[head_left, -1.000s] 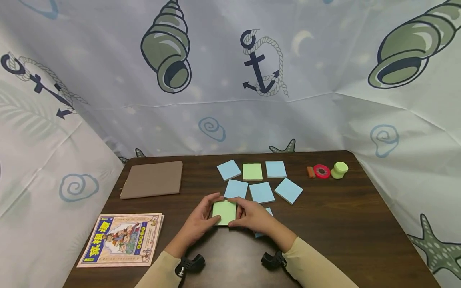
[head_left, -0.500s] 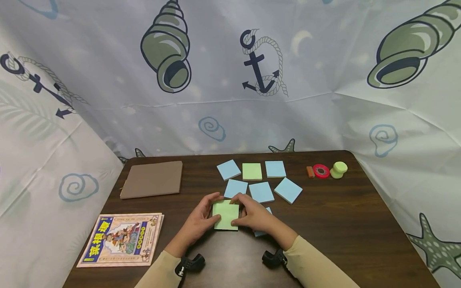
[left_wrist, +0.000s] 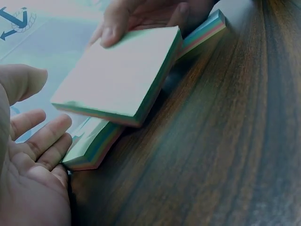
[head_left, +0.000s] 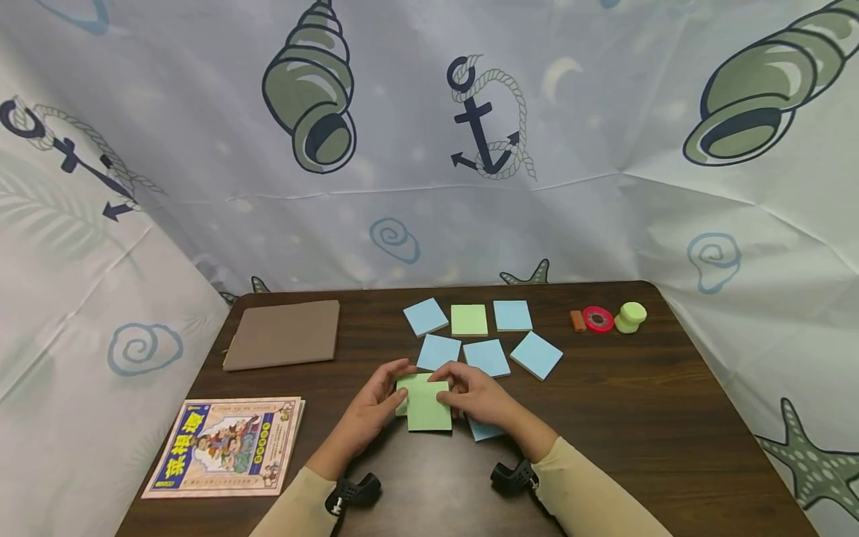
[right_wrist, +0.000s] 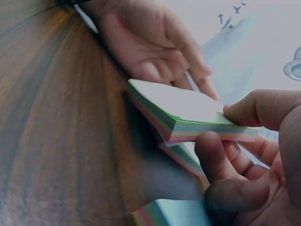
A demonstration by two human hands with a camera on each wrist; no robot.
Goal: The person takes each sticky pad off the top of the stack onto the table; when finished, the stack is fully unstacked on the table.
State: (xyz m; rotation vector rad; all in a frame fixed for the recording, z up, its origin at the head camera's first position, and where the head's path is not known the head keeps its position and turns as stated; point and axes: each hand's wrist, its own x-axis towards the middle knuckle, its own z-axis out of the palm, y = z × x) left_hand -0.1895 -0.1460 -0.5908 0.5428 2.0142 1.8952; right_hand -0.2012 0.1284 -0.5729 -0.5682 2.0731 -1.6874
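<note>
My right hand (head_left: 485, 397) pinches a green-topped sticky note pad (head_left: 429, 412), thumb on top and fingers beneath, as the right wrist view shows. The pad's edge has layers of several colours. It is raised and overlaps a second green-topped sticky note pad (left_wrist: 89, 145) that lies on the table. Beside that lower pad my left hand (head_left: 370, 412) lies with relaxed fingers at its edge, the thumb apart from both pads. Partly hidden by the right hand is a blue-topped sticky note pad (head_left: 486, 430).
Farther back on the dark wooden table (head_left: 644, 418) lie several blue pads (head_left: 536, 355) and one green pad (head_left: 469, 320). To the left are a brown flat folder (head_left: 282, 335) and a comic book (head_left: 224, 447). A red ring (head_left: 598, 319) and a green round-topped object (head_left: 631, 318) stand back right.
The upper green pad has come off the lower one, toward the body and slightly right, in the right hand. The left thumb has let go of it; the lower pad now shows.
</note>
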